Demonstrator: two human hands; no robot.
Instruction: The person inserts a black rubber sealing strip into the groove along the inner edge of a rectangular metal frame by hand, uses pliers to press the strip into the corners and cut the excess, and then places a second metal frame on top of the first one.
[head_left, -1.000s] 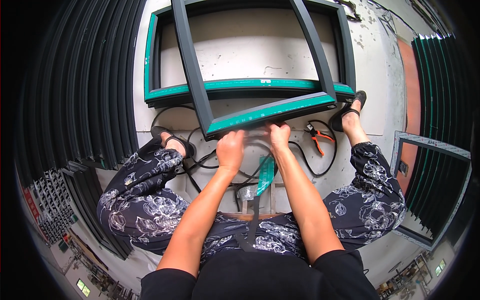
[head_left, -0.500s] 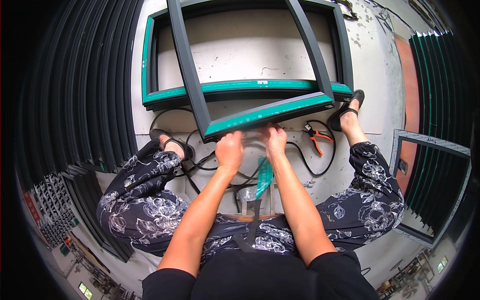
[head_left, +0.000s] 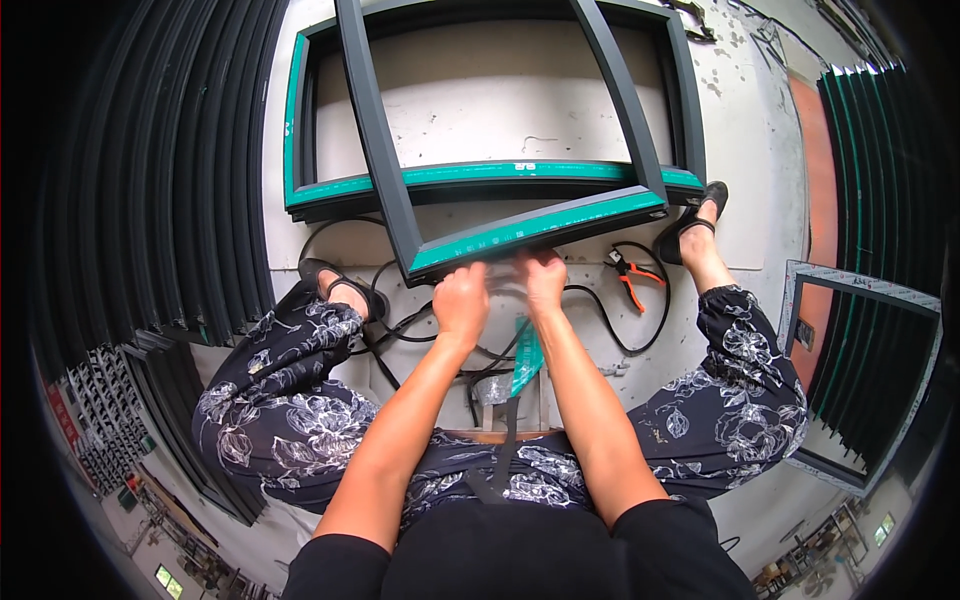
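A dark grey rectangular frame (head_left: 384, 160) lies slanted across a second dark frame (head_left: 692, 100). Its near bar carries a green strip of film (head_left: 540, 228). Just below that bar, toward its left end, is my left hand (head_left: 462, 303), its fingers curled in. A short way to its right, my right hand (head_left: 543, 283) is closed against the underside of the same bar, its fingertips blurred. A faint smear shows between the two hands. What the fingers hold is hidden by the bar and the blur.
Orange-handled pliers (head_left: 630, 279) lie on the floor at right, beside a looping black cable (head_left: 628, 345). Green film (head_left: 528, 358) and a grey tape roll (head_left: 493, 388) are between my knees. Dark profiles (head_left: 170, 160) line the left. A smaller frame (head_left: 868, 284) leans at right.
My right hand has shifted slightly left and turned, closer to my left hand. My left hand stays nearly in place. The frames have not moved.
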